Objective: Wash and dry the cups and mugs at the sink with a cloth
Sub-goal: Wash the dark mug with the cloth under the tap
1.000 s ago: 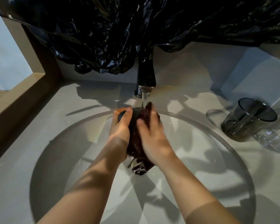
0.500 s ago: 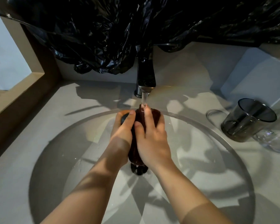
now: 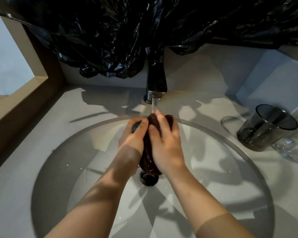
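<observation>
Cup [image 3: 136, 128] first: only a dark rounded patch of it shows, under my left thumb, and the rest is buried in the dark brown cloth [image 3: 149, 152]. My hands are together, clamped on this one bundle over the middle of the sink basin [image 3: 213, 169]. My left hand [image 3: 132, 141] curls round the cup from the left. My right hand [image 3: 165, 145] wraps the cloth against it from the right, thumb on top.

The bundle's long axis runs straight away from me. Its near end hangs just above the drain [image 3: 148, 181] and its far end is up at my fingertips. The water stream [image 3: 154, 105] from the faucet [image 3: 156, 78] lands on that far end, right beside my right forefinger.

Neither hand is nearer, since both are touching it. I judge the next rub turns on the right hand sliding the cloth along that axis while the left holds the cup.

A smoked glass tumbler [image 3: 265, 129] and a clear glass [image 3: 294, 150] wait well apart on the counter to my right.
</observation>
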Tool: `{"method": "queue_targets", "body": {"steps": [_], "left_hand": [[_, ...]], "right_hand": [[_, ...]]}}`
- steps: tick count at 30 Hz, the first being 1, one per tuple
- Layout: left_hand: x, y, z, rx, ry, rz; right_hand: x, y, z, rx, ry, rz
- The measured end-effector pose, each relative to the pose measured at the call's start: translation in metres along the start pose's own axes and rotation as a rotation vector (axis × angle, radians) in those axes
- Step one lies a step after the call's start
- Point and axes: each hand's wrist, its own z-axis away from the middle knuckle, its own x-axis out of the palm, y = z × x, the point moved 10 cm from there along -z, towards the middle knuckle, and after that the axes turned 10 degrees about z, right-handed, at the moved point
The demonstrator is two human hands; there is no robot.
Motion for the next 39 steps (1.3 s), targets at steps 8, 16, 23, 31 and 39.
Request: {"method": "queue_targets", "body": {"steps": [8, 16, 23, 31, 39], "left_hand": [[0.005, 0.001, 0.001, -0.011, -0.022, 0.071], [0.011, 0.001, 0.003, -0.013, -0.057, 0.060], [-0.004, 0.006, -0.001, -0.048, 0.020, 0.117], [-0.011, 0.001, -0.002, -0.080, 0.123, 0.259], [0.001, 0.000, 0.001, -0.074, -0.035, 0.086]], "right_hand": [[0.006, 0.007, 0.005, 0.076, -0.081, 0.013], [-0.003, 0.005, -0.013, 0.074, -0.058, -0.238], [0.009, -0.013, 0.015, -0.074, -0.179, -0.005], [0.013, 0.006, 0.006, 0.146, -0.231, -0.387], [-0.010, 0.008, -0.007, 0.083, 0.000, -0.288]]}}
